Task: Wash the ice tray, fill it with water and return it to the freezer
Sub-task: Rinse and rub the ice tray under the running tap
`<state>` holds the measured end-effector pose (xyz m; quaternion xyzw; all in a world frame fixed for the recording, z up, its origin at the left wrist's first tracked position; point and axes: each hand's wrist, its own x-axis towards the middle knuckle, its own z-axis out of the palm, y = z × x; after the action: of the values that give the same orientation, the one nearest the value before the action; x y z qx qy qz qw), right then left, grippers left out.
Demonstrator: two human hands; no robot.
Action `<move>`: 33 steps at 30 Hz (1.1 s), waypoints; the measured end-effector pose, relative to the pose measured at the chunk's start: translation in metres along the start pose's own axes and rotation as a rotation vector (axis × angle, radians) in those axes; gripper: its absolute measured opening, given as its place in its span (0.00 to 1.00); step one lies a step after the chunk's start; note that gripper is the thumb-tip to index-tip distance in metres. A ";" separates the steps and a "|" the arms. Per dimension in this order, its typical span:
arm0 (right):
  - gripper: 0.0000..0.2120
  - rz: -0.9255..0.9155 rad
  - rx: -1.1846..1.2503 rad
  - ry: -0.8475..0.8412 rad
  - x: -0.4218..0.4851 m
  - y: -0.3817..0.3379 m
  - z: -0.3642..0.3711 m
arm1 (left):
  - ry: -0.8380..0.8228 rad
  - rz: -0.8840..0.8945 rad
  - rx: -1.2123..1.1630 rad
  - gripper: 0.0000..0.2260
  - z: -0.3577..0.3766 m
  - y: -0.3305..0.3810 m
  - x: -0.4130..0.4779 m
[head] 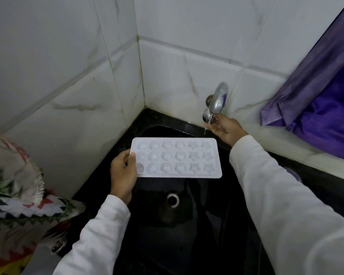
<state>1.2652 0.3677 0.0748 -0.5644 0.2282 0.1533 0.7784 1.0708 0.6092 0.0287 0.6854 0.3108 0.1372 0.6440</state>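
A white ice tray [177,158] with rows of shaped moulds is held level above the black sink [216,225]. My left hand [123,173] grips its left short edge, thumb on top. My right hand [225,129] reaches to the chrome tap [216,103] on the tiled wall, fingers at the knob just beside the spout. A thin stream of water falls from the spout past the tray's far right corner. The moulds look empty.
The sink drain [173,199] lies below the tray. White marble-pattern tiles [87,76] form the corner behind. Purple cloth [322,108] hangs at the right over the counter ledge. A patterned fringed cloth [18,187] sits at the left.
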 end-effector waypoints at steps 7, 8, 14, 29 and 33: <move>0.11 -0.025 -0.027 0.032 0.002 0.002 0.000 | 0.014 0.009 0.001 0.12 0.004 0.003 0.001; 0.12 -0.028 -0.019 0.029 0.003 0.003 -0.001 | 0.016 0.008 -0.001 0.12 0.004 0.003 0.001; 0.22 -0.063 -0.259 -0.038 -0.046 0.017 -0.014 | 0.064 0.010 0.014 0.10 -0.003 -0.002 0.005; 0.13 -0.607 -1.277 -0.092 -0.093 0.071 -0.038 | 0.018 -0.007 -0.018 0.11 0.008 0.008 -0.003; 0.13 -0.640 -1.163 -0.061 -0.098 0.060 -0.035 | -0.003 -0.015 -0.035 0.11 0.008 0.011 -0.001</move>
<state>1.1464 0.3555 0.0692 -0.9278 -0.0928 0.0287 0.3601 1.0775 0.6026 0.0387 0.6719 0.3123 0.1369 0.6574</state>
